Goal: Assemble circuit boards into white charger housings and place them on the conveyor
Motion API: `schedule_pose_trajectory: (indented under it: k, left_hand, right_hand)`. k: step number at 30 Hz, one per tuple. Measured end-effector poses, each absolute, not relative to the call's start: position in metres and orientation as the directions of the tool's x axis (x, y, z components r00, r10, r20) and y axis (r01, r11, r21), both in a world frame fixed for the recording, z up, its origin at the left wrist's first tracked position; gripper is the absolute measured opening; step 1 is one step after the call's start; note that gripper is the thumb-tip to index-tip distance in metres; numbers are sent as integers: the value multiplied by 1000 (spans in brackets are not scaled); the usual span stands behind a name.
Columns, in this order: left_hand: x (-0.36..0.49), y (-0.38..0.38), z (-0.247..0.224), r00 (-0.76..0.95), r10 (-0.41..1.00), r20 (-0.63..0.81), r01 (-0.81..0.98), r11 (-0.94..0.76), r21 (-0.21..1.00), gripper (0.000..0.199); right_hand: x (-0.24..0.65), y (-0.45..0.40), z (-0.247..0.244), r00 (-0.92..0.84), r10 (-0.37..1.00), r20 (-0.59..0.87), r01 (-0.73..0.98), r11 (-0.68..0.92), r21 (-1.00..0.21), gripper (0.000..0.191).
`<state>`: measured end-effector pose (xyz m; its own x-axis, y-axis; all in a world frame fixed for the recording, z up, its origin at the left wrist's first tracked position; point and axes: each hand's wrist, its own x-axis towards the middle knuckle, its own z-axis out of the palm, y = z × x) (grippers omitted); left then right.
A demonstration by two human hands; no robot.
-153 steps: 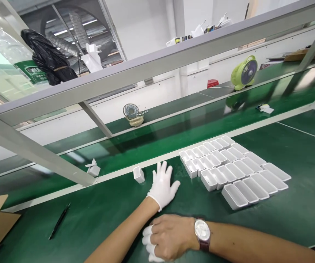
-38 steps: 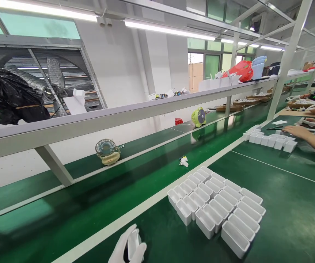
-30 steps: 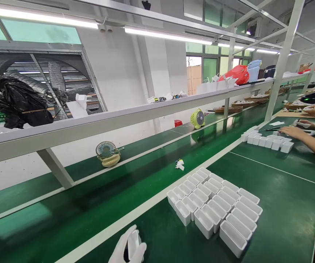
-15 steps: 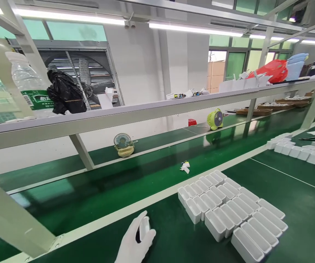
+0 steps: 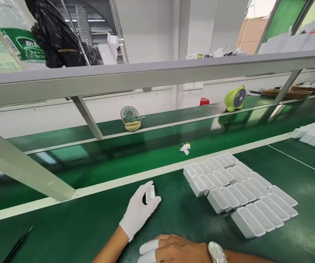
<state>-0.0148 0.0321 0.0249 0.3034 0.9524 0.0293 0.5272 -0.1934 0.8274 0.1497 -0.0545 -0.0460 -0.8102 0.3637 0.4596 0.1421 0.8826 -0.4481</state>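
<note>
My left hand [image 5: 138,212], in a white glove, rests on the green table [image 5: 64,226] and pinches a small white plastic case [image 5: 150,193] held upright between thumb and fingers. At the bottom edge lies my right hand [image 5: 171,251], bare with white finger cots and a wristwatch [image 5: 217,252]. It rests on the table just behind the left hand, with nothing seen in it. To the right, several open white cases [image 5: 239,193] stand packed in rows, about a hand's width from the held case.
A green conveyor belt [image 5: 119,153] beyond the table carries a small white part [image 5: 185,148]. A beige fan [image 5: 130,118] and a lime fan [image 5: 235,98] stand behind it. A grey shelf beam [image 5: 146,75] and diagonal brace [image 5: 23,168] overhang. Black pen [image 5: 17,244] at left; more cases [image 5: 313,133] far right.
The view has tilted down and left. My left hand keeps the white case and now sits farther out on the table. My right hand has come back into view.
</note>
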Motion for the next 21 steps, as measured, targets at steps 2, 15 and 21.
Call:
schedule_pose_trajectory:
  k: [2, 15, 21]
  left_hand:
    - [-15, 33, 25, 322, 946, 46, 561, -230, 795, 55]
    - [-15, 36, 20, 351, 935, 55, 611, -273, 743, 55]
    - [-14, 34, 17, 342, 939, 39, 553, -235, 799, 55]
  right_hand:
    - [151, -56, -43, -842, 346, 414, 130, 875, -467, 22]
    - [150, -74, -19, -803, 413, 430, 275, 896, -348, 29]
    - [147, -77, -18, -794, 429, 430, 295, 891, -345, 30]
